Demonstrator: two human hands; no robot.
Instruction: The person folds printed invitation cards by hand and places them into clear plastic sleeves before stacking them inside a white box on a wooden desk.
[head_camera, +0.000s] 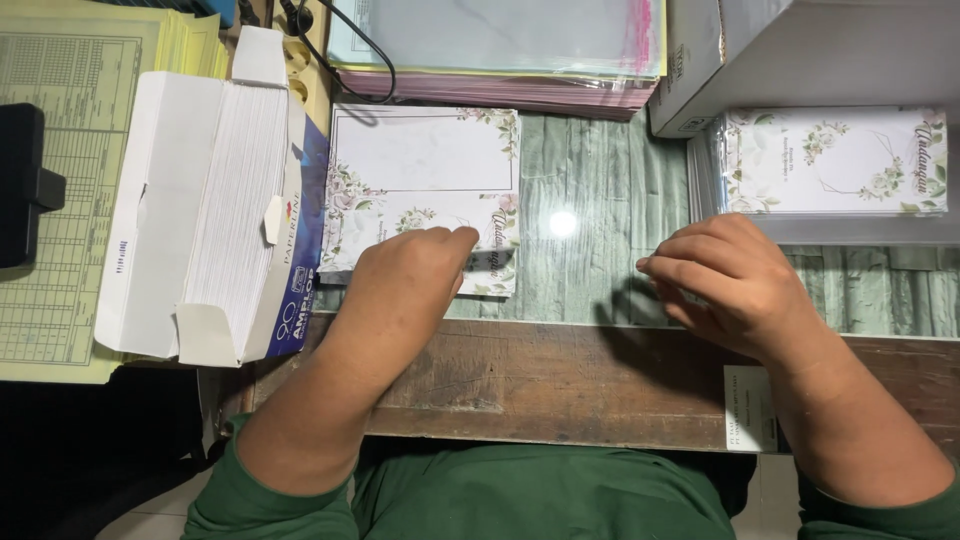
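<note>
One view only, worn on your head, looking almost straight down over your chest, close above the tabletop, your hands low in frame, near edge of the tabletop at bottom, stacked paper along the top.

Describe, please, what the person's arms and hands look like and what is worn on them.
Both hands, left hand and right hand, are bare: no gloves, rings or watch visible. Dark green sleeves are pushed up toward the elbows, leaving the forearms uncovered.

An open envelope box lies left of the card stack; another card pile sits far right.
</note>
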